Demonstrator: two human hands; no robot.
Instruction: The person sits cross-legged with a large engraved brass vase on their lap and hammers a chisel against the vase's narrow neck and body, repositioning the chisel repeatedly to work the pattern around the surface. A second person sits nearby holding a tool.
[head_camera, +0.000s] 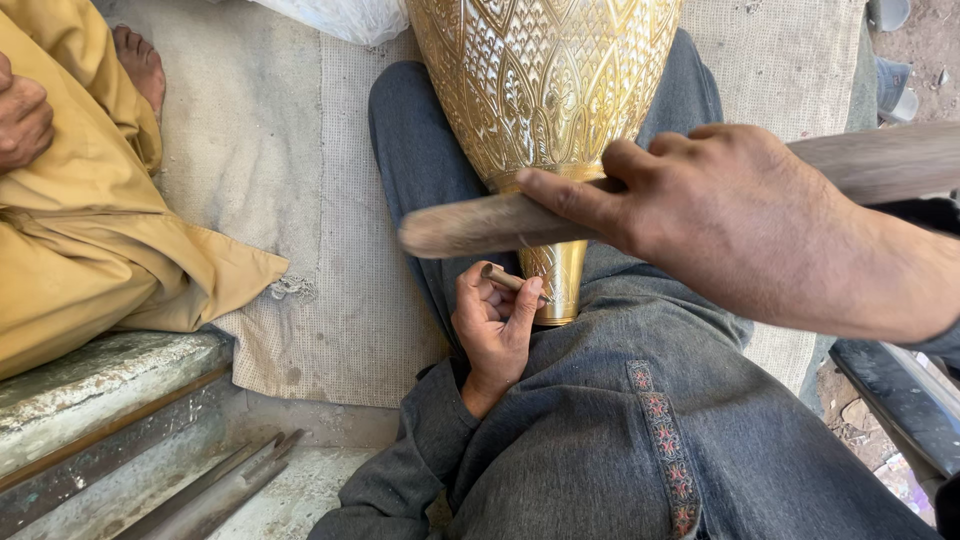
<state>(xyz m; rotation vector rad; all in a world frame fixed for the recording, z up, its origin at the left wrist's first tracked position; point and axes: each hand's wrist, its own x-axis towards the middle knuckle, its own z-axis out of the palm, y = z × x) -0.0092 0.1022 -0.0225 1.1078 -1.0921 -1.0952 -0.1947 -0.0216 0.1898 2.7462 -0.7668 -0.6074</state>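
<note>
A large brass vase (545, 90) with an engraved leaf pattern lies across my lap, its narrow neck pointing toward me. My left hand (492, 325) holds a small metal punch (508, 279) against the neck of the vase. My right hand (730, 215) grips a long wooden mallet stick (480, 225), blurred, held across the vase just above the punch. My grey trousers with an embroidered strip (660, 440) fill the lower middle.
Another person in yellow clothes (90, 220) sits at the left, with a bare foot (140, 65) and a hand (22, 120) showing. A woven mat (300, 200) covers the ground. A stone step (100, 390) and several metal rods (220, 485) lie at lower left.
</note>
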